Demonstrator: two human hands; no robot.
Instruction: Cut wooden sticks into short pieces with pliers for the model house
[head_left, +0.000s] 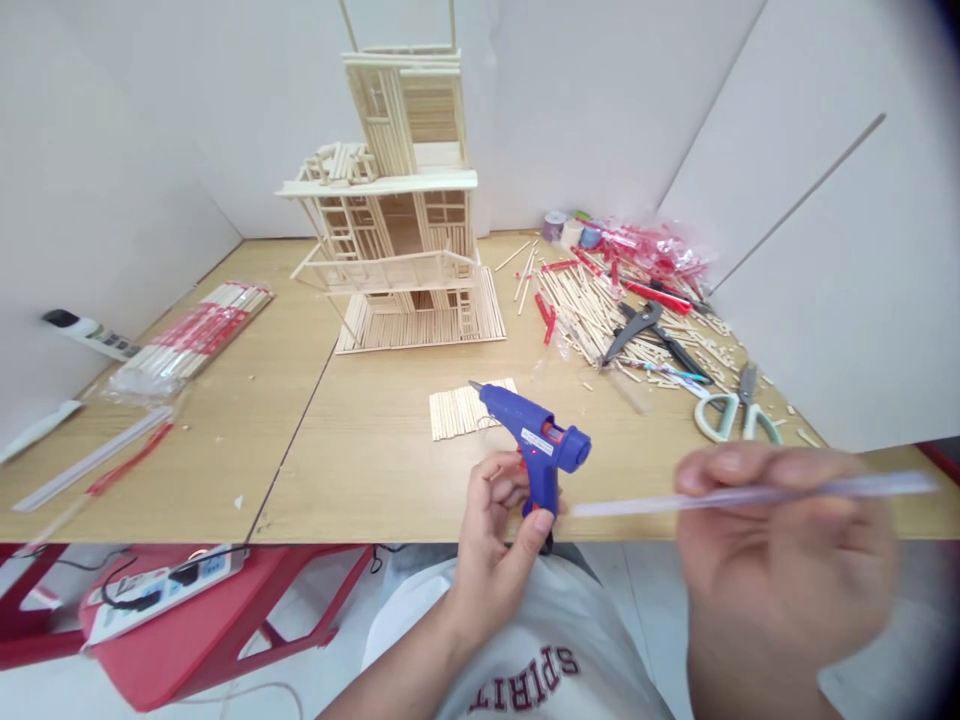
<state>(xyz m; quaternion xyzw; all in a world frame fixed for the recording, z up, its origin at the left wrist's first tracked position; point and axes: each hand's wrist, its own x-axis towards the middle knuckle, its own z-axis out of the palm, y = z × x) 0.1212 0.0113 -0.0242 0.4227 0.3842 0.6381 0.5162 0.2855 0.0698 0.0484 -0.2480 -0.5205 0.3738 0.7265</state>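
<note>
Grip of glue gun [536, 437] in left hand [496, 540], stick [750, 496] in right [780, 560].

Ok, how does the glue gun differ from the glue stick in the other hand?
The glue gun is opaque blue and chunky, while the glue stick is a thin, translucent rod. The glue gun is pistol-shaped, with its nozzle pointing forward from the left hand; the glue stick is straight and lies nearly level in the right hand. Each is gripped in one hand.
</note>
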